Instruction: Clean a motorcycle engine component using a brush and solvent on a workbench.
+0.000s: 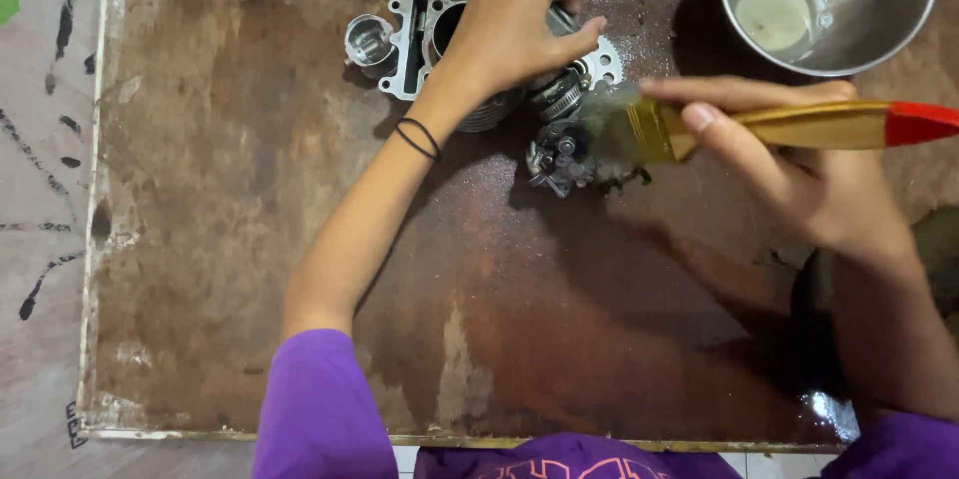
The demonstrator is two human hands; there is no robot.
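Left hand [514, 24] clamps the engine cylinder [440, 49] upper middle, right hand [789, 154] grips the paintbrush [699, 129]; I'd say short firm strokes work best.

A workshop: engine parts [455, 49] on an oil-stained board [230, 239].

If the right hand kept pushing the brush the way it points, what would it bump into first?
Probably the small metal part at the bristle tips: the right hand points the brush leftward at it. The engine cylinder under the left hand lies just beyond.
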